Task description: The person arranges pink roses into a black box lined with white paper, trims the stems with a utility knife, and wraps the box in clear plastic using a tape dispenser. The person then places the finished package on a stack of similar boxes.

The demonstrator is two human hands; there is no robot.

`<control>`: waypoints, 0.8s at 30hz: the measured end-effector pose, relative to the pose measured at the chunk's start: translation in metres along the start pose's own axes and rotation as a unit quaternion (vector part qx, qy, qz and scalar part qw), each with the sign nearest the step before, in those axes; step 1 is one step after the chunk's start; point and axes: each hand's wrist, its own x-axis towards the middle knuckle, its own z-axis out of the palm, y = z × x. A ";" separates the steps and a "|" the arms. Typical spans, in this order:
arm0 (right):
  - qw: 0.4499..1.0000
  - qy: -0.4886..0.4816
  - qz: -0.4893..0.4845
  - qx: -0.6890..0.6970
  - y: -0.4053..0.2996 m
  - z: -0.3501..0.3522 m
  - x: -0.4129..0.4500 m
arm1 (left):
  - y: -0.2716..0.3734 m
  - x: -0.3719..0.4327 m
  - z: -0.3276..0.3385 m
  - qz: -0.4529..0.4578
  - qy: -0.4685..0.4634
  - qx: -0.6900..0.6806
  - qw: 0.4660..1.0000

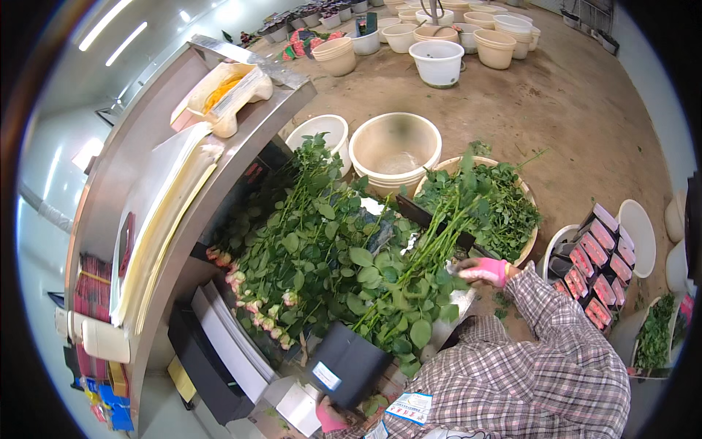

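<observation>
My left hand, in a pink glove, grips the lower edge of a black flower wrap bearing a white label. Leafy stems run from behind this wrap up to the right; whether blooms are inside it is hidden. Beside the lower part of these stems is my right hand, also in a pink glove, its fingers pointing left; whether they grip anything is unclear. Further left lies a large pile of leafy roses, their pink and cream blooms towards the lower left.
A metal shelf with papers and a foam box curves along the left. Beyond the stems stand empty tubs and a tub of cut leaves. At right, a bucket holds black-wrapped pink bunches. More tubs stand farther off.
</observation>
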 end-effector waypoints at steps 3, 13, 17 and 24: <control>0.986 0.040 -0.060 0.153 0.030 -0.035 -0.011 | 0.146 0.012 0.051 0.009 0.151 -0.083 0.985; 0.969 0.137 0.096 -0.184 -0.058 0.002 0.071 | 0.277 0.037 0.409 0.267 -0.351 0.473 0.763; 0.974 0.156 0.055 -0.156 -0.013 -0.027 0.114 | 0.286 0.031 0.438 0.217 -0.378 0.459 0.774; 0.960 -0.100 -0.083 -0.247 -0.083 -0.042 0.016 | 0.259 0.043 0.431 0.232 -0.288 0.459 0.808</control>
